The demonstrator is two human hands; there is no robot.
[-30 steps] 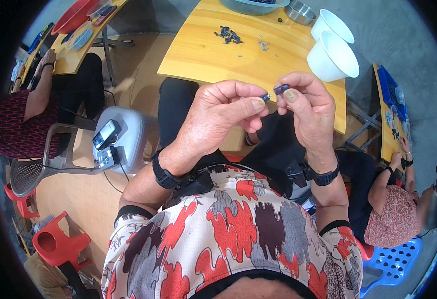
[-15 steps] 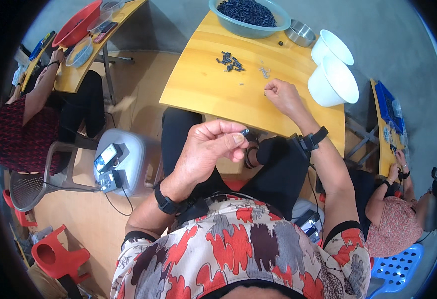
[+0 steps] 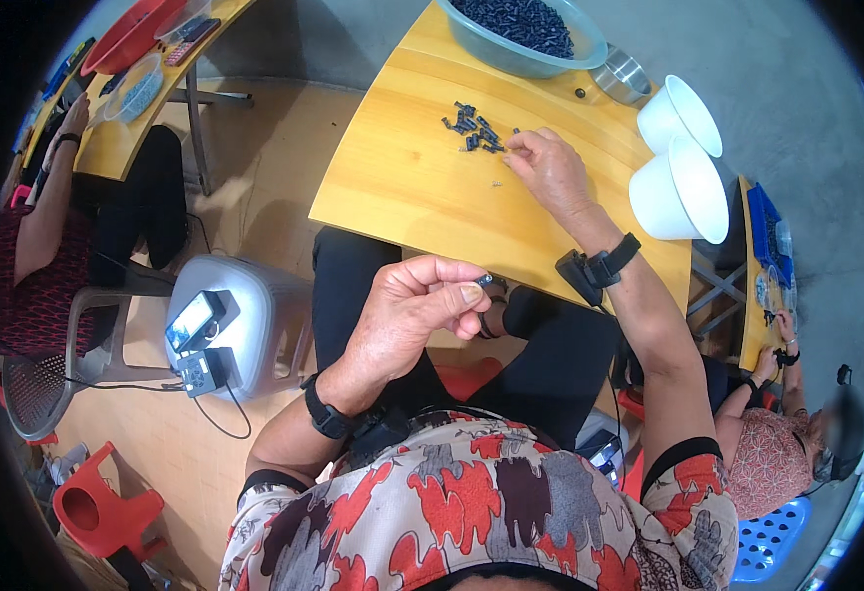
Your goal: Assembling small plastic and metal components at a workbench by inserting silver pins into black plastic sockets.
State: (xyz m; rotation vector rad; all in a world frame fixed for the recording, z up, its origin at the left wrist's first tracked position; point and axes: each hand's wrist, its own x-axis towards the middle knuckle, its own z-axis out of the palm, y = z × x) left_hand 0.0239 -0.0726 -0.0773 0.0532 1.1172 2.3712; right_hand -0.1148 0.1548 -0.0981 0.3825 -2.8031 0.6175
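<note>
Head-worn fisheye view, downward over the table

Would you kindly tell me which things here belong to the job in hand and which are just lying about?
Apparently part of the job:
small dark part, pinched in the left hand;
pile of dark parts, beside the right hand;
basin holding dark parts.

Seemingly just lying about:
red stool;
grey stool;
black gadget on it.

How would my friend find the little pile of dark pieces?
Look for the yellow wooden table in front of the person. On it, just left of the person's right hand, is the pile of dark pieces. Unlike the bigger dark heap inside the blue-green basin, it lies loose on the wood.
</note>
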